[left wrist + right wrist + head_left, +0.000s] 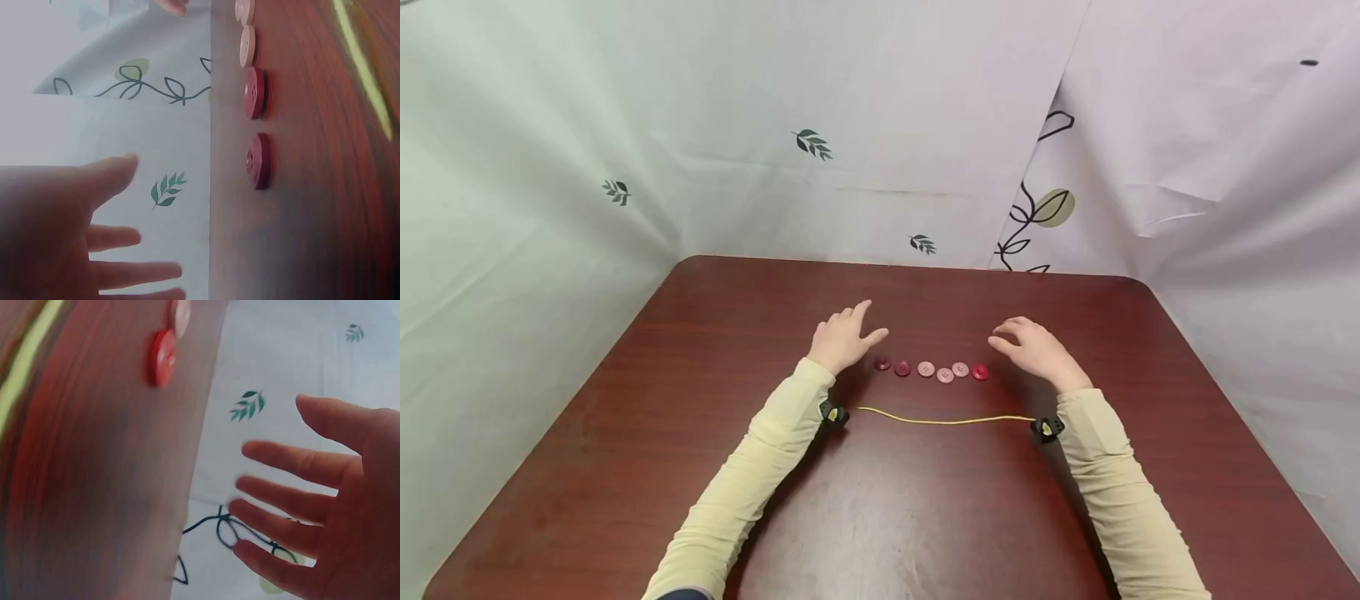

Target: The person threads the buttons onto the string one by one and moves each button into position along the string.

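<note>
Several round sewing buttons lie in an uneven row on the table. At the left end are two dark maroon buttons [902,368] [258,160], followed by three pale pink buttons [926,368] [248,45]. A bright red button [981,372] [164,358] ends the row on the right. My left hand [840,339] [56,231] hovers beside the maroon end, fingers extended and thumb apart, holding nothing. Near the red button my right hand [1036,350] [331,494] is raised, its fingers spread and loosely bent, with nothing in it. A yellow cord [951,422] stretches on the near side of the buttons.
The dark red-brown wooden table [880,508] has rounded far corners. White sheeting [880,200] with leaf prints hangs along its back and sides. Dark wrist cameras [833,414] are strapped over the pale yellow sleeves [760,458], close to the cord's ends.
</note>
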The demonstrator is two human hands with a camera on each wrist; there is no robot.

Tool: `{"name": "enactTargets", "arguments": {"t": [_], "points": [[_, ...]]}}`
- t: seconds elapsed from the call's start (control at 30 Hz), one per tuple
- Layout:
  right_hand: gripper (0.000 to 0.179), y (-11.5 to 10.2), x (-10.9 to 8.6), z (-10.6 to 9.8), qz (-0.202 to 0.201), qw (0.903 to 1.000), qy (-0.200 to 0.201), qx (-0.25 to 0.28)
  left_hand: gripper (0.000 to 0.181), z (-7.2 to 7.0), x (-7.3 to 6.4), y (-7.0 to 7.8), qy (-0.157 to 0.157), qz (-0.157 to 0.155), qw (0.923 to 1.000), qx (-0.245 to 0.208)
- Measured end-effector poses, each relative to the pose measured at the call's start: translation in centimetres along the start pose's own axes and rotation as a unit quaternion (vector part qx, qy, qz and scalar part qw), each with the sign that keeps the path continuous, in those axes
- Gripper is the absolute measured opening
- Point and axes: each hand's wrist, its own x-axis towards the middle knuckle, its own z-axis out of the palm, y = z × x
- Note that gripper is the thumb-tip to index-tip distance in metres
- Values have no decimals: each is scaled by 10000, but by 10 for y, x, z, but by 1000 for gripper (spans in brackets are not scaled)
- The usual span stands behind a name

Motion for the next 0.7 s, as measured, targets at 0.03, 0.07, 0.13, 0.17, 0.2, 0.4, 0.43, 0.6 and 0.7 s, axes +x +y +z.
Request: {"name": "enactTargets", "arguments": {"t": [0.03, 0.07, 0.13, 0.17, 0.2, 0.4, 0.43, 0.6, 0.7], "points": [[38, -3, 0, 0, -64, 10000, 21, 70, 64, 1, 0, 0, -35, 46, 10000, -2], [36, -6, -1, 0, -117, 9998, 38, 148, 62, 2, 0, 1, -71, 101, 9999, -28], [32, -14, -1, 0, -213, 9994, 68, 265, 58, 4, 0, 2, -178, 181, 9997, -31], [30, -17, -1, 0, -288, 9991, 78, 299, 56, 6, 0, 2, -248, 196, 9995, -42], [29, -21, -1, 1, -344, 9988, 70, 333, 54, 7, 0, 2, -314, 201, 9993, -34], [23, -45, 3, 8, -738, 9963, -57, 445, 46, 15, 2, 2, -561, 143, 9983, -101], [22, -49, 4, 10, -813, 9957, -112, 426, 45, 17, 2, 2, -583, 153, 9981, -104], [18, -75, 8, 28, -1213, 9891, -700, 453, 42, 24, 1, 4, -707, 201, 9973, 20], [15, -89, 10, 39, -1575, 9814, -1028, 379, 36, 25, 0, 7, -781, 173, 9968, 55]]}}
